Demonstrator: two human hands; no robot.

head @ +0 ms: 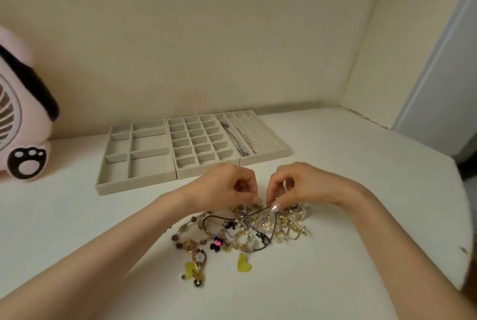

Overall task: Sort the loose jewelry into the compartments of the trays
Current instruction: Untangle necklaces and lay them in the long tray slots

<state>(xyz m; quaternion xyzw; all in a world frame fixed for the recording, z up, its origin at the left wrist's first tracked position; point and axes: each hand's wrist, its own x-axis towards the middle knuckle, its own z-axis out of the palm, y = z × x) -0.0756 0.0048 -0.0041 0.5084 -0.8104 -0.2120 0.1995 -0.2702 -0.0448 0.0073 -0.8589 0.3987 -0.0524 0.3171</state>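
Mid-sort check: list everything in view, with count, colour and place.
trays: three, beige, side by side at the table's back
chains: two, a silver chain and a gold chain, in the right tray's long slots
jewelry pile: one, mixed gold, brown and black, in front of the trays
hearts: two, yellow, at the pile's near edge
cord: one, dark brown, looped through the pile
fan: one, pink and black, far left
table: one, white, under everything
left hand: one, bare, grip pinching the cord above the pile
right hand: one, bare, grip pinching the same cord
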